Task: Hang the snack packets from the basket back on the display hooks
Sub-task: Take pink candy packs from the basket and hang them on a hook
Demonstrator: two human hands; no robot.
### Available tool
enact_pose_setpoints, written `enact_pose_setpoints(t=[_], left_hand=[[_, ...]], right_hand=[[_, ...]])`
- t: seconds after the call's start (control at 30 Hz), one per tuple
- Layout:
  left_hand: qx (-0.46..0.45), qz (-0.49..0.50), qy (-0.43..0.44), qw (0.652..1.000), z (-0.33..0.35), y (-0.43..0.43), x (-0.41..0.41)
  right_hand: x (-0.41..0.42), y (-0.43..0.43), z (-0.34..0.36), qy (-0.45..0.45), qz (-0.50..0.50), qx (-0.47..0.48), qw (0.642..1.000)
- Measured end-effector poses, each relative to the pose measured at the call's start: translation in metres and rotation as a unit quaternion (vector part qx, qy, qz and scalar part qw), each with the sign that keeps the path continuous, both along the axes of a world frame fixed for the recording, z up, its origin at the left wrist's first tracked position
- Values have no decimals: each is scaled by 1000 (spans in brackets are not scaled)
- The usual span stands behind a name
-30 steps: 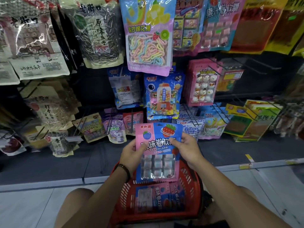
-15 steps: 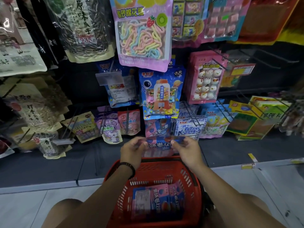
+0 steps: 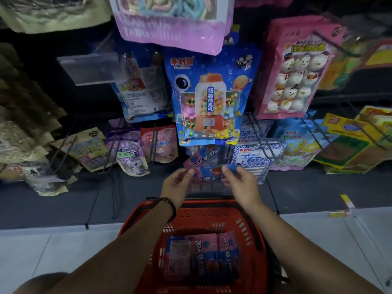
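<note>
Each hand pinches a top corner of the packet (image 3: 209,169): left hand (image 3: 177,183) at 9 o'clock, right hand (image 3: 239,183) at 3. The packet sits at 12 o'clock from the basket (image 3: 255,230), just under the blue candy bag (image 3: 210,98). It looks light, floppy and slick, so the corners suit. Its top edge points at the display and its long axis seems to run 12 to 6.

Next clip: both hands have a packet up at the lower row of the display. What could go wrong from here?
1. The left hand and right hand pinch only the top edge of the pink-and-blue packet. With so light a grip it could slip and drop towards the red basket.
2. The spot where it should hang is hidden under the blue gumball packet, so the hole may miss, or that packet may get knocked.
</note>
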State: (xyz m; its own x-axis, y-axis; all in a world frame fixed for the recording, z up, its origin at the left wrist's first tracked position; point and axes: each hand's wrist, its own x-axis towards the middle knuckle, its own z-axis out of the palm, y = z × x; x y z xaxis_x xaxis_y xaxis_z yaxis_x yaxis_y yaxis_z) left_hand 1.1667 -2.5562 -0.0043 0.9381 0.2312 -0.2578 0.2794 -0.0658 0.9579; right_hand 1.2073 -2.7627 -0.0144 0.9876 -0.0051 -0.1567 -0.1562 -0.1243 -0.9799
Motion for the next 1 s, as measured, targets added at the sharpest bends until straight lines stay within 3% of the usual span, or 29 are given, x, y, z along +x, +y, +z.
enact_pose_setpoints(t=[0.8,1.0], left_hand=[[-68,90,22,993,-25,-10,47],[-88,158,42,983,-52,-6,82]], right_hand=[[37,15,-1,12,-58,7,998],[43,19,-8,17,-45,30,998]])
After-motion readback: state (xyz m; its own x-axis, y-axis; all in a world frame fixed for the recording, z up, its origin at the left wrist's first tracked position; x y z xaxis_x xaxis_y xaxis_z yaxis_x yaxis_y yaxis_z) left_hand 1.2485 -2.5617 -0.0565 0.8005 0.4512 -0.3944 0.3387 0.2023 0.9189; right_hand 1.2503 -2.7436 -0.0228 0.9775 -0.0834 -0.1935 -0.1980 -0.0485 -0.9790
